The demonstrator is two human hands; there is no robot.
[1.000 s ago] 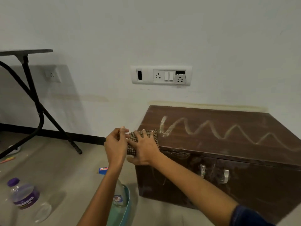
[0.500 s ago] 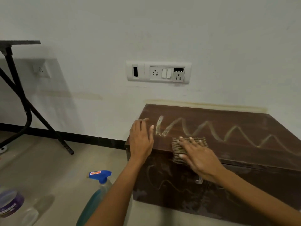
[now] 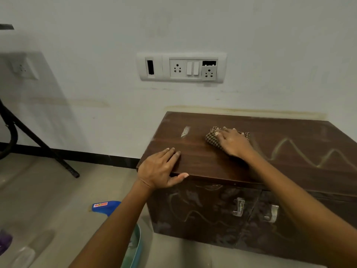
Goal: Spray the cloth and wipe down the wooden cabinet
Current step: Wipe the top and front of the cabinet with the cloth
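A low dark wooden cabinet (image 3: 202, 163) stands against the white wall. My right hand (image 3: 234, 142) presses flat on a folded checked cloth (image 3: 212, 138) on the cabinet top, left of a pale zigzag streak (image 3: 289, 149). One short pale streak (image 3: 185, 131) lies near the top's left end. My left hand (image 3: 161, 169) rests on the front left corner of the top, thumb over the edge, holding nothing. The spray bottle (image 3: 105, 206) with a blue head stands on the floor, partly hidden behind my left forearm.
Two metal handles (image 3: 255, 209) sit on the smeared cabinet doors. A switch and socket panel (image 3: 181, 67) is on the wall above. Black table legs (image 3: 38, 144) slant at the left. A purple-labelled bottle (image 3: 4, 241) lies at the bottom left on the floor.
My right hand slid the cloth from the cabinet's front left corner back and right over the top, clearing the left part of the zigzag. My left hand let go of the cloth and settled on the corner.
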